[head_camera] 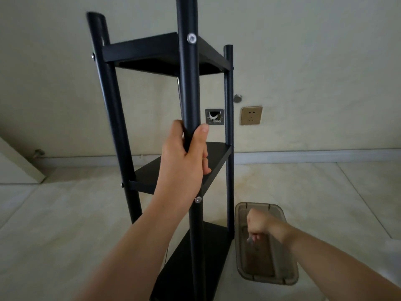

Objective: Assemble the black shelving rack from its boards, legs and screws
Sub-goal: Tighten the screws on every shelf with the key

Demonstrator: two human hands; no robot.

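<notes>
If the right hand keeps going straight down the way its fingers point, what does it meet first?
Most likely the bottom of the tray. The right hand points down into it, pinching something small and shiny. Nothing shows between them, though depth is hard to judge.

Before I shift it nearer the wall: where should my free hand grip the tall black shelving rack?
Probably the far right leg, on the bare tube between the top board and middle board, coming from the right. The left hand already grips the near leg.
</notes>
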